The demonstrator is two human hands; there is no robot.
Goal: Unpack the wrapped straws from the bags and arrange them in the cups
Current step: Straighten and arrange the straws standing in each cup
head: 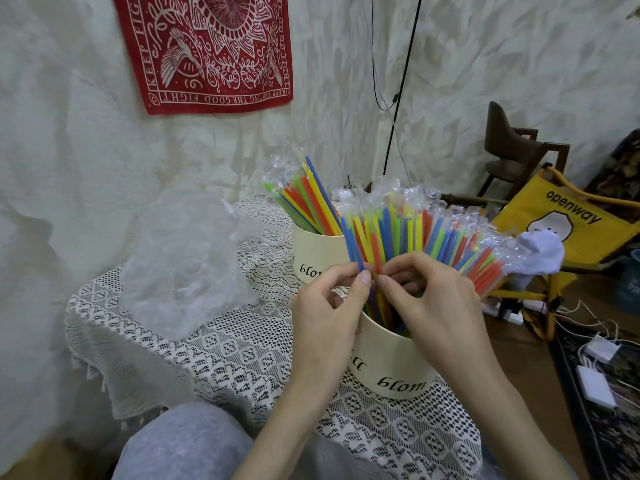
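**Both hands on the straw fan above the near cup**

The left hand (332, 303) has thumb and curled fingers closed round the lower stems of the wrapped straws (408, 233), thumb tip pressed against a blue one. The right hand (440, 306) meets it fingertip to fingertip, its fingers bent and pinching the same bundle from the other side.

Straws: blue, yellow, green, orange-red, each in clear film. Above the hands they spread in a wide fan that leans away to the right. Below the hands the stems go down into the near cup (391, 368), cream, black lettering on its wall, standing directly under both palms.

Beyond the left hand stands the far cup (313, 251), same type, holding a second bunch of straws (304, 199) tilted to the left. The two cups stand close; whether they touch cannot be told.

Well to the left of the left hand: a crumpled clear plastic bag (187, 261) on the lace tablecloth (242, 358).

Right of the right hand, past the fan: a yellow folding chair (571, 216) with a white cloth (542, 252) on it. Under the forearms: a grey-clad knee (187, 441).
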